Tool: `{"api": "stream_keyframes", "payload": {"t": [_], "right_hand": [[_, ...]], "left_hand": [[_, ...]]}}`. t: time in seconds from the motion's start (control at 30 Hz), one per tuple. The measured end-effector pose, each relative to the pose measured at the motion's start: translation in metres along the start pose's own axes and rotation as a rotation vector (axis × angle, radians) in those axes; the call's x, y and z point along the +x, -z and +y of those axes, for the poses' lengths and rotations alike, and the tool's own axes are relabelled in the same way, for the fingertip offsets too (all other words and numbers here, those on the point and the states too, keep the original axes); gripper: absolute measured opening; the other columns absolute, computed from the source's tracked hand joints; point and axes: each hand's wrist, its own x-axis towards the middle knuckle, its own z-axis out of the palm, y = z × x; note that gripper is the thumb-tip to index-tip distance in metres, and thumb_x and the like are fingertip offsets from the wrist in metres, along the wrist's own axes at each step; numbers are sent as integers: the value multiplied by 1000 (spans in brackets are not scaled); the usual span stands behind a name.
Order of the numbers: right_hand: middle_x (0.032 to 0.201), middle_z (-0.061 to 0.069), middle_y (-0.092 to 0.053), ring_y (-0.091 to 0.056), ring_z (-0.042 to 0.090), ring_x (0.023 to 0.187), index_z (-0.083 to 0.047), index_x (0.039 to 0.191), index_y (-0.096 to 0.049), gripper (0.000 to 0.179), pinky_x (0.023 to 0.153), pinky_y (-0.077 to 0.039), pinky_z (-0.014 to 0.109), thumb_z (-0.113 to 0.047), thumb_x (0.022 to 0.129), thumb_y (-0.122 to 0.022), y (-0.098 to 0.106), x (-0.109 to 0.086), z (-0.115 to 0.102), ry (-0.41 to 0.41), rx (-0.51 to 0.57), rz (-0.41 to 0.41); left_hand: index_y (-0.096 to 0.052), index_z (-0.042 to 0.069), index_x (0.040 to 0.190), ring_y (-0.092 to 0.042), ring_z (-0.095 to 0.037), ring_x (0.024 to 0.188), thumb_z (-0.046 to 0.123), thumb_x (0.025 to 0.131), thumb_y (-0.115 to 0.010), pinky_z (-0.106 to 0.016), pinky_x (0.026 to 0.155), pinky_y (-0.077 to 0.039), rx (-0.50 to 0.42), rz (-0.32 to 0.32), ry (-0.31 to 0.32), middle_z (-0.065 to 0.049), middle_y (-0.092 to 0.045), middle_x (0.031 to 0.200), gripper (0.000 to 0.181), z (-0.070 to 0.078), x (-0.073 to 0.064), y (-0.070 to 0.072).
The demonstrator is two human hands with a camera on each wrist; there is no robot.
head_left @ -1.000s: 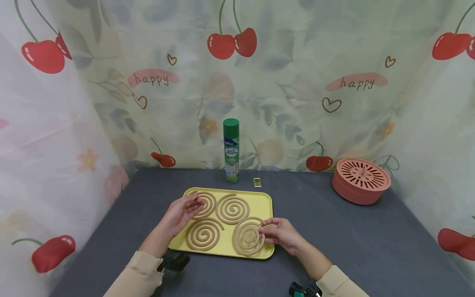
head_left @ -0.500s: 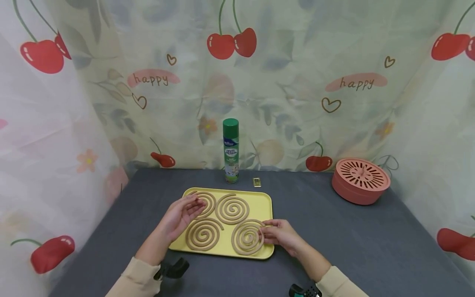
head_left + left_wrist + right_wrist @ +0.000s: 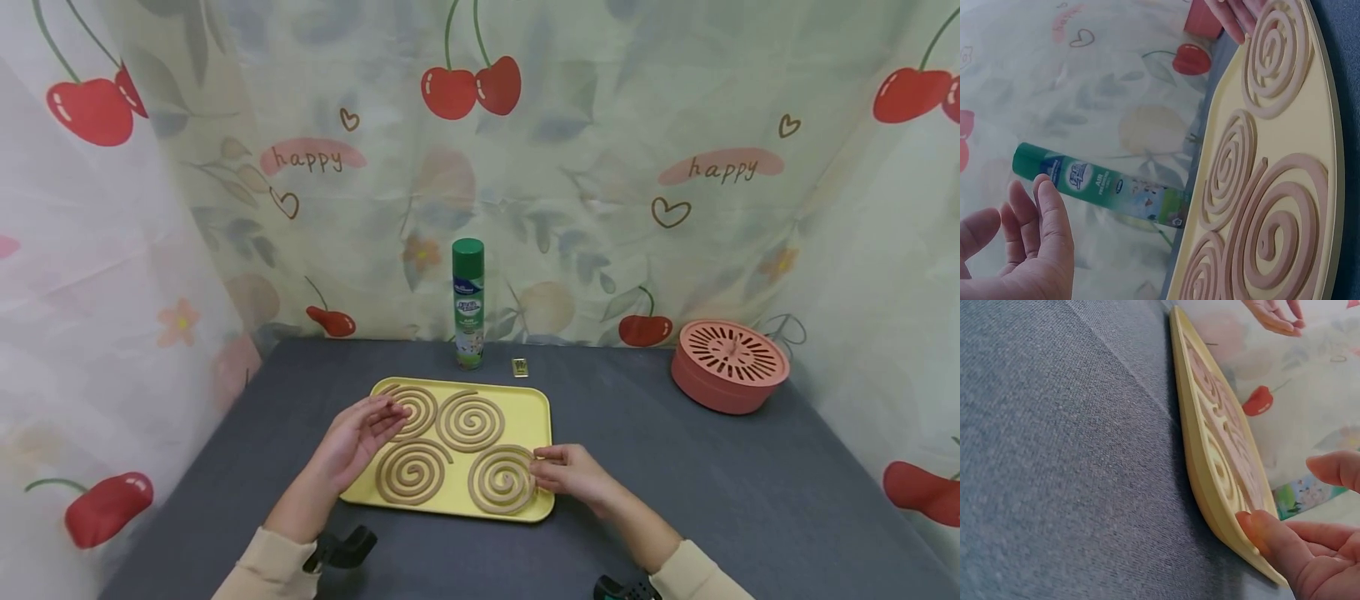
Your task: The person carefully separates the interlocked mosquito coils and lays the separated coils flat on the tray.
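Observation:
Tan mosquito coils lie on a yellow tray (image 3: 528, 410), two in the back row and two in front. My right hand (image 3: 576, 475) is at the tray's right edge, its fingertips beside the front-right coil (image 3: 480, 482). In the right wrist view the thumb and fingers stand apart with nothing between them. My left hand (image 3: 358, 440) hangs over the tray's left side, fingers relaxed and holding nothing. It partly hides the back-left coil (image 3: 429, 408) in the head view. The back-right coil (image 3: 498, 417) and front-left coil (image 3: 382, 475) lie flat.
A green air freshener can (image 3: 468, 308) stands upright behind the tray. Next to it lies a small gold-coloured piece (image 3: 520, 367). A round pink slotted-lid container (image 3: 727, 379) sits at the back right of the dark table (image 3: 637, 400). A printed curtain surrounds the table.
The front-right coil, slightly raised on its far side a second ago, has come down flat on the tray. My right fingers have let go and drawn slightly right. The left hand has shifted slightly left.

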Motion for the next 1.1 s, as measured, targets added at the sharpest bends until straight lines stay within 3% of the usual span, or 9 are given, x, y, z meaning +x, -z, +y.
{"api": "stream_keyframes", "payload": {"t": [0.17, 0.47, 0.6, 0.7, 0.8, 0.97, 1.03, 1.1], "right_hand": [[115, 31, -59, -64, 10, 93, 25, 123, -42, 48, 82, -54, 24, -8, 91, -56, 5, -3, -1, 25, 33, -31], [118, 30, -58, -64, 14, 99, 24, 123, -43, 50, 88, -52, 26, -12, 91, -57, 11, -8, 3, 44, 72, -78], [124, 29, -55, -60, 19, 109, 19, 126, -45, 52, 93, -51, 33, -18, 92, -58, 16, -13, -1, 49, 23, -88], [130, 26, -52, -54, 29, 119, 11, 128, -48, 54, 97, -48, 41, -26, 91, -59, 25, -22, -9, 55, -106, -55], [138, 24, -45, -41, 38, 129, 2, 131, -49, 56, 102, -41, 49, -34, 90, -60, 40, -35, -20, 53, -241, -6], [151, 25, -22, -15, 44, 139, -5, 136, -45, 60, 108, -24, 62, -37, 88, -61, 73, -61, -34, 61, -384, 40], [153, 25, -14, -9, 46, 139, -6, 140, -39, 65, 105, -24, 65, -38, 88, -61, 85, -72, -39, 66, -452, 71], [154, 25, -7, -5, 49, 139, -7, 144, -32, 72, 100, -27, 68, -40, 87, -62, 95, -83, -44, 76, -525, 116]], "left_hand": [[-61, 14, 90, -66, -13, 94, 11, 100, -39, -27, 94, -50, -3, 1, -7, 0, -65, 89, 24, 1, 0, 1], [-60, 12, 93, -66, -14, 94, 10, 100, -38, -27, 93, -50, 0, -32, -43, 0, -65, 89, 23, 5, -1, 2], [-59, 13, 93, -65, -12, 93, 12, 100, -39, -27, 93, -50, 20, 9, -67, 1, -65, 89, 21, 8, -3, 0], [-58, 13, 94, -65, -11, 92, 14, 100, -42, -26, 92, -51, -12, 89, -142, 1, -65, 87, 17, 15, -6, -1], [-57, 12, 95, -66, -13, 90, 14, 99, -44, -25, 89, -52, -97, 156, -260, 0, -67, 85, 14, 25, -12, 0], [-56, 6, 96, -69, -19, 85, 10, 97, -48, -27, 82, -55, -287, 183, -414, -8, -70, 82, 9, 45, -28, 8], [-57, 4, 96, -69, -20, 83, 9, 95, -50, -28, 80, -56, -308, 208, -471, -9, -70, 81, 9, 53, -34, 11], [-58, 2, 97, -69, -20, 81, 8, 94, -52, -27, 78, -56, -266, 252, -529, -9, -71, 80, 9, 61, -39, 12]]}}
